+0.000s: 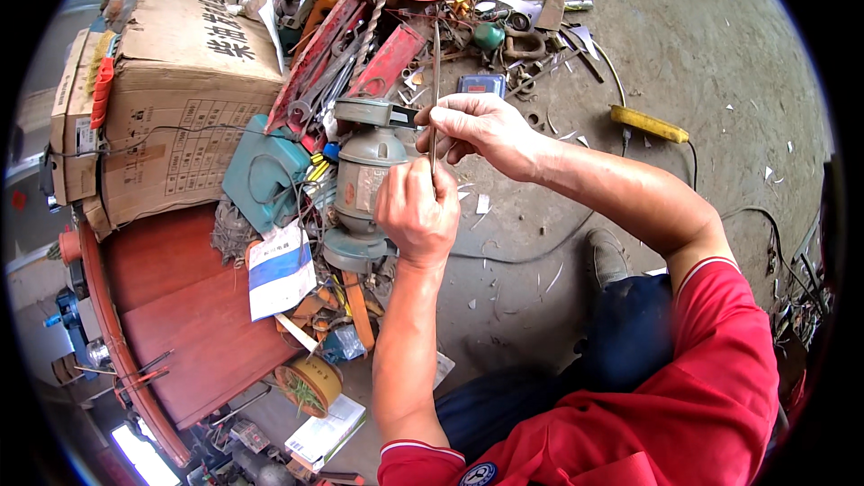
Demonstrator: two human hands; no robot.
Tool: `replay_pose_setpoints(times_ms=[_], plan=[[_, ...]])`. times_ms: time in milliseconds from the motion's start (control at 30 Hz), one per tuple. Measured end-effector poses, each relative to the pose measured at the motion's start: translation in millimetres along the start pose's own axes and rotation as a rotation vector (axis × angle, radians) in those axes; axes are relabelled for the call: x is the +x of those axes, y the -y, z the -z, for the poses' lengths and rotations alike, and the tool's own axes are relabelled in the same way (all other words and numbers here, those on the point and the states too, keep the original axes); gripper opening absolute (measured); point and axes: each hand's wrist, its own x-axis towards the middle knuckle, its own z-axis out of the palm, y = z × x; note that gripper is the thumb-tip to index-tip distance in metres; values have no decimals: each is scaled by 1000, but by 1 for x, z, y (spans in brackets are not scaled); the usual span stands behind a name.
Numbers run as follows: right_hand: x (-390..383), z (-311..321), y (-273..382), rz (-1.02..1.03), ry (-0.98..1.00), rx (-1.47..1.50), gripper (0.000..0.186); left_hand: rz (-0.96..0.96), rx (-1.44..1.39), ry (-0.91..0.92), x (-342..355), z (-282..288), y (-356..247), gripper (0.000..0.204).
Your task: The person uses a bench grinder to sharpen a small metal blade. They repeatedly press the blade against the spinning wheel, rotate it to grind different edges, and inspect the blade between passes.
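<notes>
A long, thin metal rod (437,63) stands roughly upright in the picture between my hands, its far end narrowing. My left hand (418,211) is closed around its near end. Higher up, my right hand (481,130) pinches the same rod between thumb and fingers. Just left of both hands is a grey-green bench grinder (360,182), one wheel housing at the far end beside my right fingers and another at the near end. I cannot tell whether the rod touches a wheel, and its lowest part is hidden in my left fist.
Left stand a big cardboard box (193,126), a teal case (261,166) and a reddish-brown wooden surface (193,324). Wrenches fill a red metal tray (315,58). A yellow power strip (648,123) and its cable lie on the right floor. Scrap and loose parts litter the far side.
</notes>
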Motion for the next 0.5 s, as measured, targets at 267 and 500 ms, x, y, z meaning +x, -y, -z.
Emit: replay_pose_setpoints(times_ms=[267, 500], plan=[[14, 17, -15, -15, -111, 50, 25, 528, -391, 75, -20, -21, 0, 13], [84, 53, -71, -114, -414, -19, 13, 1412, -1094, 91, -41, -90, 43, 20]])
